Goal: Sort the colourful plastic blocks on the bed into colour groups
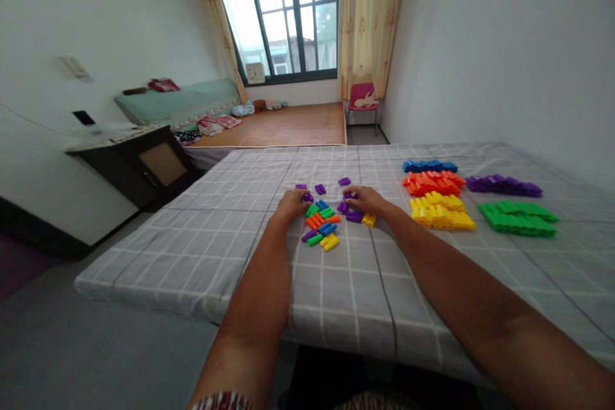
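My left hand [291, 204] rests at the left of a loose pile, fingers closed around a small purple plastic piece [308, 197]. Across the pile, my right hand [369, 198] pinches another purple piece [348, 196]; its fingertips are partly hidden. Between the hands lie mixed pieces shaped like clothes pegs: an orange group [316, 221], green ones [327, 213], blue ones [327, 229] and a yellow one [330, 242]. Near my right wrist sit a purple piece [354, 217] and a yellow piece [369, 220]. Loose purple pieces [319, 189] lie just beyond.
Sorted rows stand to the right: blue [430, 166], orange [434, 183], yellow [441, 211], purple [503, 185] and green [519, 218]. A grey checked cloth [202, 250] covers the table. Behind are a bed [298, 125], a dark cabinet [144, 163] and a pink chair [362, 95].
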Demonstrator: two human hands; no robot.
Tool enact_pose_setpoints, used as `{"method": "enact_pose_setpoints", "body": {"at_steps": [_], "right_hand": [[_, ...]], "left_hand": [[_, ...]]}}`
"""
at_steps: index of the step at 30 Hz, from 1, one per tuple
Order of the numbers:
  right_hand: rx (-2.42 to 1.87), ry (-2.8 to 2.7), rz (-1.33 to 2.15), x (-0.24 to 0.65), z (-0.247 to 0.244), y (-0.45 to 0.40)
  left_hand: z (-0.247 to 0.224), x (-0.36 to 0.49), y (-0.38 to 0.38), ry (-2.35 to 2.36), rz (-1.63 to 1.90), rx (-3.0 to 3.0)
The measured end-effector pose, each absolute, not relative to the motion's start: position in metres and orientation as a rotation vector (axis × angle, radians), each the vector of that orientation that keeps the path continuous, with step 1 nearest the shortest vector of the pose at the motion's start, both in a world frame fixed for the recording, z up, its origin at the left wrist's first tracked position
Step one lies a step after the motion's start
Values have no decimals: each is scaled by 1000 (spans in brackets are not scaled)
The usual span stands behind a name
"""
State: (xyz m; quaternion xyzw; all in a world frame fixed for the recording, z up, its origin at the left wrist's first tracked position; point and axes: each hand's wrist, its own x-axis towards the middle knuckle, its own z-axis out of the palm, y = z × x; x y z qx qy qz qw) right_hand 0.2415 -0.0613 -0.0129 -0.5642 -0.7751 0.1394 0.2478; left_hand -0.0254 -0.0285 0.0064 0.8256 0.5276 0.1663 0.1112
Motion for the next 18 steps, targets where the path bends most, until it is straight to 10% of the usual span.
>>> {"method": "enact_pose_setpoints", "body": {"at_steps": [10,18], "right_hand": [[-1277,-2057,302,257,59,-81],[-1612,-1649,103,484,78,-123]], "left_hand": [[38,-13,-16,1679,695,2373],[95,97,-19,1345,525,2747]]}}
